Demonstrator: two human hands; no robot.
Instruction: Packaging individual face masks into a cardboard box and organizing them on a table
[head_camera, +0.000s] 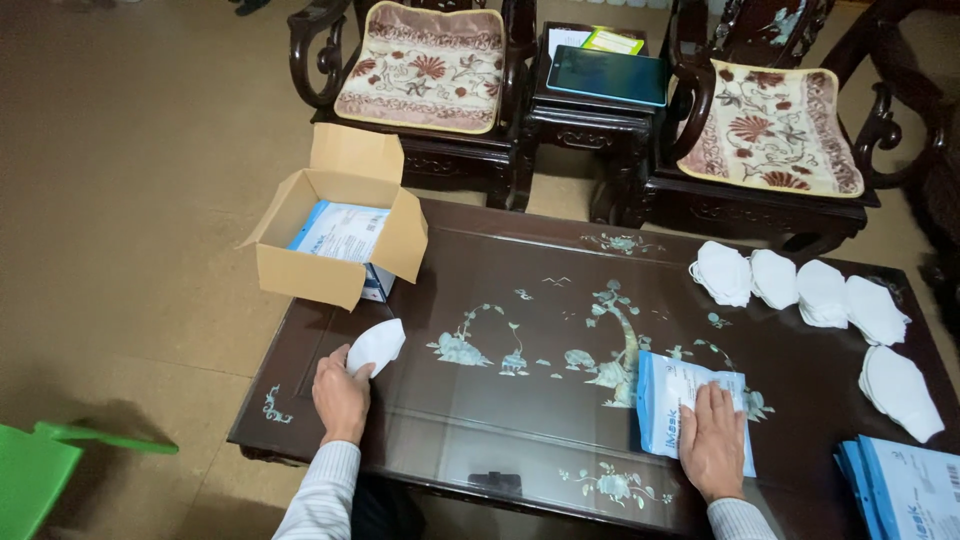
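My left hand (341, 396) holds a folded white face mask (377, 346) just above the dark glass-topped table (520, 300), near its left end. My right hand (713, 440) lies flat on a blue and white mask pouch (680, 400) near the table's front edge, pressing it down. An open cardboard box (340, 225) with a blue and white package inside stands at the table's far left corner, just beyond my left hand.
Several white masks (800, 290) lie in stacks along the table's right side. A pile of blue and white pouches (905, 485) sits at the front right. Two carved chairs with cushions (425, 65) and a side table with a tablet (607, 75) stand behind. A green stool (40, 465) is at left.
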